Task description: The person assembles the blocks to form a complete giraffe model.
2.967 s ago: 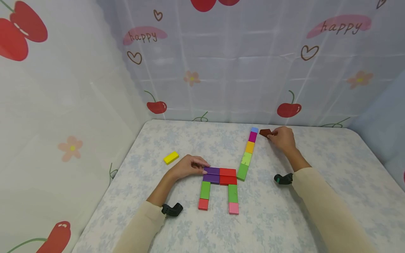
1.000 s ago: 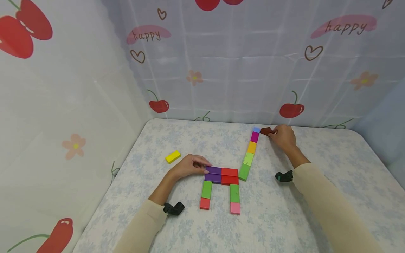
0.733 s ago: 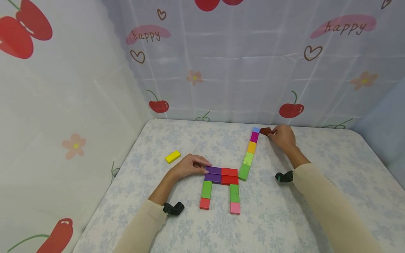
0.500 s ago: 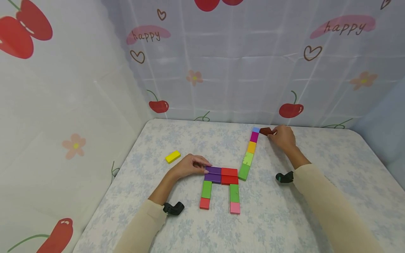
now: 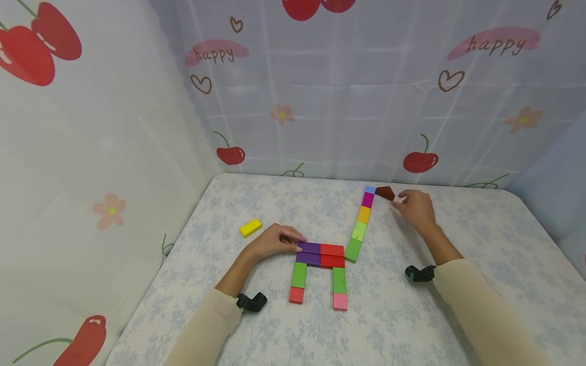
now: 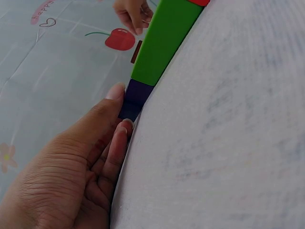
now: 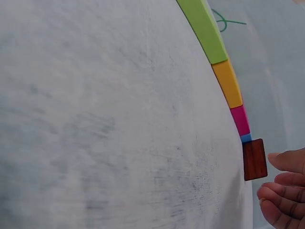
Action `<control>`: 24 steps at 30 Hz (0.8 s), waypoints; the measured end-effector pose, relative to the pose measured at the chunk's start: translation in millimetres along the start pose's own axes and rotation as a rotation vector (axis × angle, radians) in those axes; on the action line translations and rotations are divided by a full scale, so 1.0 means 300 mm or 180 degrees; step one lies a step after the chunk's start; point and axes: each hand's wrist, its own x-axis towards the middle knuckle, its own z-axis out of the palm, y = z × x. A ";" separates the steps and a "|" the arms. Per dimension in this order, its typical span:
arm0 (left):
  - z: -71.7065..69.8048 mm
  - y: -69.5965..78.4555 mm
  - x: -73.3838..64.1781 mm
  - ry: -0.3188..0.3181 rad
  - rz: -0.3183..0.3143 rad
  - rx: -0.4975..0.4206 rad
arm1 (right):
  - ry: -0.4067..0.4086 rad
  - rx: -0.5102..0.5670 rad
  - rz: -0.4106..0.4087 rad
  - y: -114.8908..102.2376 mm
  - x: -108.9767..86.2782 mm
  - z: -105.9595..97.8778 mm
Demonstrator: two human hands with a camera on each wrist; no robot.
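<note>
In the head view, flat coloured blocks form a four-cornered body with two legs and a slanting column. The left hand (image 5: 273, 241) pinches the left end of the upper purple block (image 5: 310, 247), with the thumb at its edge in the left wrist view. Red blocks (image 5: 331, 250) adjoin the purple ones. At the top of the column, a brown angled block (image 5: 385, 192) lies against the small blue block (image 5: 370, 189). Just right of it is the right hand (image 5: 416, 208), fingers parted and holding nothing; a gap shows in the right wrist view.
A loose yellow block (image 5: 251, 228) lies left of the arrangement. Green leg blocks (image 5: 299, 275) end in red and pink blocks (image 5: 340, 302). The patterned table (image 5: 375, 325) meets a printed curtain (image 5: 339, 112) at its back edge.
The right hand has brought the brown block left against the blue block, then let it go and drawn back slightly right and nearer. The left hand stays at the purple block.
</note>
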 end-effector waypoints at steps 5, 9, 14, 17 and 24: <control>0.000 0.001 0.000 0.0011 0.0021 -0.0004 | 0.0060 0.0027 -0.0074 -0.037 -0.063 -0.022; 0.001 0.002 0.000 0.0003 0.0018 -0.0002 | 0.0038 0.0020 -0.0173 -0.065 -0.115 -0.027; 0.004 0.005 0.000 0.0009 -0.0011 0.0007 | -0.0026 0.0069 -0.0417 -0.093 -0.178 -0.020; 0.007 0.006 0.000 0.0017 -0.0016 0.0004 | -0.0087 0.0129 -0.0516 -0.115 -0.213 -0.019; 0.002 0.007 0.000 -0.0006 -0.0007 0.0000 | -0.0207 0.0157 -0.0626 -0.181 -0.288 -0.022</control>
